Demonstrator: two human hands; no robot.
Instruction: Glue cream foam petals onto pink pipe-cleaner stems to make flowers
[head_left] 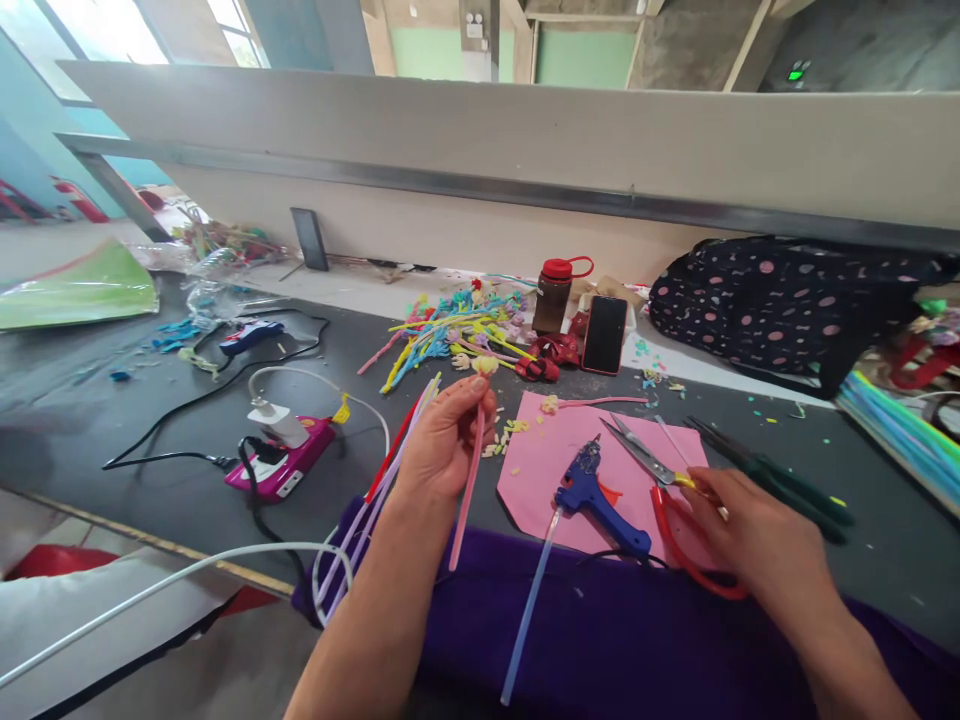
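We see left hand (450, 432) pinching stem (468, 490), right hand (757, 530) at scissors (646, 458), grip unclear; careless blade swing could knock nearby glue gun (582, 488).

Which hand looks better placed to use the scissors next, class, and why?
Probably the right hand: it is at the scissors, whose blades are over the pink sheet. The left hand is occupied, holding a pink stem with a pale yellow top.
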